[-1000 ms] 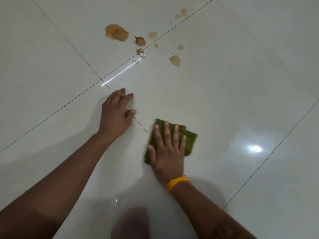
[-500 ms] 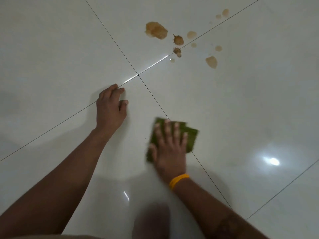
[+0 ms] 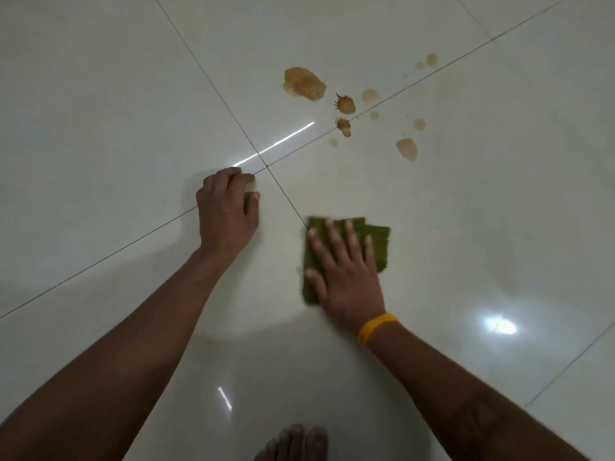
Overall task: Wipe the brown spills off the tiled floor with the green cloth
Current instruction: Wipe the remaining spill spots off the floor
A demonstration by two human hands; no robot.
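Note:
A folded green cloth lies flat on the glossy white tiled floor. My right hand, with a yellow wristband, presses down on the cloth with fingers spread. My left hand rests on the floor beside a tile joint crossing, fingers curled, holding nothing. Brown spills lie well beyond the cloth: a large patch, two splattered spots, a teardrop blotch and several small drops. The cloth is apart from all of them.
Dark grout lines cross just past my left hand. A lamp's reflection glares on the tile at the right. Toes of a bare foot show at the bottom edge.
The view has shifted, so the spills now sit further right and lower. My right hand with the cloth has slid slightly toward them. My left hand stays planted on the floor.

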